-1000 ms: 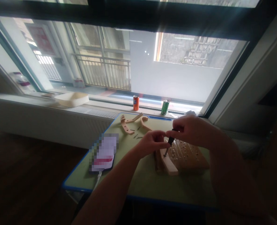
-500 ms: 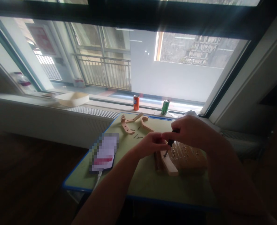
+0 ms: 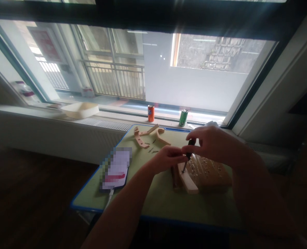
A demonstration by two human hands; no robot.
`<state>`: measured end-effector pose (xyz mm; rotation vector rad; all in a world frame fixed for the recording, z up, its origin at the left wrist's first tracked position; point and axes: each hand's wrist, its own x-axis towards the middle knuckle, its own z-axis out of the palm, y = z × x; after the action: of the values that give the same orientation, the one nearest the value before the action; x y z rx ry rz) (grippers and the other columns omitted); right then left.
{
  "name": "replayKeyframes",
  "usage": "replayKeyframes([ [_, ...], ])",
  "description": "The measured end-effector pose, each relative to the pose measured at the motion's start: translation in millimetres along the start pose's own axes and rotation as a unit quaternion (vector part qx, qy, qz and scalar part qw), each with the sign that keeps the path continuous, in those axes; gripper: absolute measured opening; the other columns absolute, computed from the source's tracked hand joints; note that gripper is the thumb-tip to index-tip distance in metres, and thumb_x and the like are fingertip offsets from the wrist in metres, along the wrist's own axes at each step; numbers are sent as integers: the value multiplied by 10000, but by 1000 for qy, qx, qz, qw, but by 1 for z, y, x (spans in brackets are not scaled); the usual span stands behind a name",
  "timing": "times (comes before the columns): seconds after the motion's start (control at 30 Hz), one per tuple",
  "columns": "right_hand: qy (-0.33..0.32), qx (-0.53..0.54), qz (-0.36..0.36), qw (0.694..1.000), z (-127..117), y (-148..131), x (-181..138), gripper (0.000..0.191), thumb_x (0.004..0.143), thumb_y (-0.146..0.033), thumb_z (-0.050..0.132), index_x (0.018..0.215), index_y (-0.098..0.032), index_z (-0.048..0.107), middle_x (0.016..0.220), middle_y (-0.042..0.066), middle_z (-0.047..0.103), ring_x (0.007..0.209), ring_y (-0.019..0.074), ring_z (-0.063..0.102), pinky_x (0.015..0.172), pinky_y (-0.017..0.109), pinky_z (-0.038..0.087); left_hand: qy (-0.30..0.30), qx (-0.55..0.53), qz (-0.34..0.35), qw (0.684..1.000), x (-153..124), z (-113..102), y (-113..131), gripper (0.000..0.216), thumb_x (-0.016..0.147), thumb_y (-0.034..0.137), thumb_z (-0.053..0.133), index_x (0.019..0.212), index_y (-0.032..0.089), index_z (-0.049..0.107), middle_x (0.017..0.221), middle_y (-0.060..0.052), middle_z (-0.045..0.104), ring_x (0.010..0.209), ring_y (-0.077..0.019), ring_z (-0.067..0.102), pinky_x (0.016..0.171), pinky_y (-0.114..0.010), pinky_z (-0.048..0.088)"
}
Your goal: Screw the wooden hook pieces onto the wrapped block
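My right hand (image 3: 207, 141) is closed around the black handle of a screwdriver (image 3: 191, 148), which is tilted slightly. Its metal shaft runs down to a screw (image 3: 183, 172) in a pale, bent wooden piece (image 3: 189, 182). Beside it, my left hand (image 3: 169, 159) has its fingers pinched together at the lower part of the screwdriver, covering the far end of the wooden piece. That piece rests along the left side of a brown block (image 3: 210, 173) wrapped in shiny clear plastic.
Several hook-shaped wooden pieces (image 3: 141, 140) and loose screws (image 3: 150, 150) lie toward the table's far edge. A phone (image 3: 117, 169) with a white cable (image 3: 110, 197) is at the left. An orange can (image 3: 151, 113), a green can (image 3: 183, 118) and a cream tray (image 3: 80, 110) stand on the windowsill.
My right hand has shifted slightly left and its fingers have turned around the handle. The screwdriver stands a little more upright. My left hand and the wooden piece have barely moved.
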<state>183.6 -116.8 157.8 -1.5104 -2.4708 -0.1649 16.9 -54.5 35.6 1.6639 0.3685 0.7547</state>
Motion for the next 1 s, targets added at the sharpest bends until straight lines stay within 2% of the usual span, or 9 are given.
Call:
replayKeyframes([
  [0.1,-36,60,-51,996,-3,2,-3,294,824,-396,520,1001,-211,665,766,17,668,604,96,536,541,219,337,-30,-4,-15,999,-2,-2,4,241,762,316,634,872,105,670,698,-2,534,619,-66,441,570,-214,356],
  [0.2,-78,28,-40,996,-2,4,-2,342,837,-444,484,773,-188,701,602,8,618,508,85,479,499,228,298,-24,-4,-28,999,-2,-2,4,250,709,318,686,851,114,659,658,27,498,581,-54,418,547,-206,351],
  [0.33,-38,-65,32,997,4,2,2,507,799,-570,469,562,-159,648,481,16,537,439,85,408,464,246,242,10,2,-9,1000,0,-1,-1,284,650,323,734,822,114,646,606,51,472,554,-51,413,542,-211,350],
  [0.5,-29,15,-6,999,0,2,-1,329,818,-466,503,845,-195,687,678,22,640,554,101,501,513,233,300,-10,4,-13,1000,0,-2,1,284,745,345,648,891,104,685,771,-36,601,700,-101,513,653,-248,413],
  [0.57,-39,11,-8,999,-1,4,-3,321,828,-453,492,817,-198,687,649,14,627,545,98,489,511,234,292,-19,8,-21,1000,-1,-2,-1,315,724,340,670,946,116,682,753,-26,588,678,-95,504,631,-242,412],
  [0.7,-25,-62,42,997,1,4,-3,492,817,-552,448,588,-165,646,519,16,550,475,91,418,482,251,243,3,16,-9,1000,0,-1,-5,392,641,306,745,982,134,661,585,56,459,535,-50,401,524,-207,354],
  [0.8,-41,-23,17,999,-1,1,-4,435,806,-538,479,668,-172,670,553,8,576,482,86,428,482,243,254,-8,20,27,999,1,-2,-3,251,704,288,695,878,109,678,658,15,532,617,-74,468,594,-226,395],
  [0.9,-53,39,-29,997,-4,2,-5,304,820,-448,509,839,-203,688,682,3,637,544,83,481,515,228,293,-34,11,36,999,0,-2,1,216,769,263,630,919,117,683,835,-43,607,759,-108,524,703,-251,423],
  [1.0,-66,16,-24,997,-3,3,-4,375,830,-480,483,719,-188,691,588,3,601,508,83,460,505,235,278,-37,12,4,999,-1,-2,0,230,748,274,655,923,125,672,722,-3,564,654,-77,479,608,-217,396],
])
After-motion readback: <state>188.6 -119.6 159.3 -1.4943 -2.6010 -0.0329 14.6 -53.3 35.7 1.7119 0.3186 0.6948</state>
